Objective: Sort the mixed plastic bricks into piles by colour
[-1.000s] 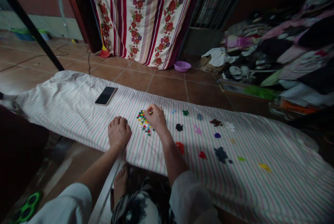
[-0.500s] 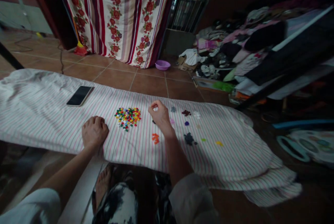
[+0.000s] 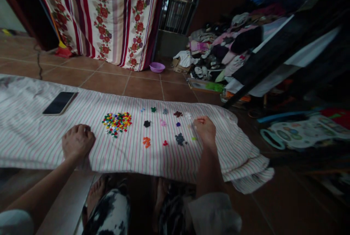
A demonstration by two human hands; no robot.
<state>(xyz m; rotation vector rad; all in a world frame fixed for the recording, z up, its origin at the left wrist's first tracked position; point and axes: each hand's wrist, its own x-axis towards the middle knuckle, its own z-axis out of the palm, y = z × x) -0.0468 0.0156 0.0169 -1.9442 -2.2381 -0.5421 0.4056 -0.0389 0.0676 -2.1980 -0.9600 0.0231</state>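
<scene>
My left hand (image 3: 78, 141) rests on the striped cloth with its fingers curled in, left of a mixed pile of small coloured beads (image 3: 117, 122); no object shows in it. My right hand (image 3: 205, 130) is closed in a pinch over the right side of the cloth, and whatever its fingertips hold is too small to make out. Beside it lie white beads (image 3: 188, 115) and a lime-green bit (image 3: 194, 138). Further left are single-colour groups: brown (image 3: 178, 114), dark grey (image 3: 179, 139), purple (image 3: 178, 124), pink (image 3: 163, 122), black (image 3: 147, 123), orange (image 3: 146, 142) and red (image 3: 165, 142).
A phone (image 3: 60, 103) lies at the left on the striped cloth (image 3: 125, 160). Beyond it are a floral curtain (image 3: 115, 19), a purple basin (image 3: 157, 67) and heaped clothes (image 3: 213, 45). A dark slanted bar (image 3: 246, 78) stands at the right.
My right hand has moved right, from above the black beads to the right end of the groups, uncovering black, green and red beads. The view has shifted right; my left hand stays on the cloth.
</scene>
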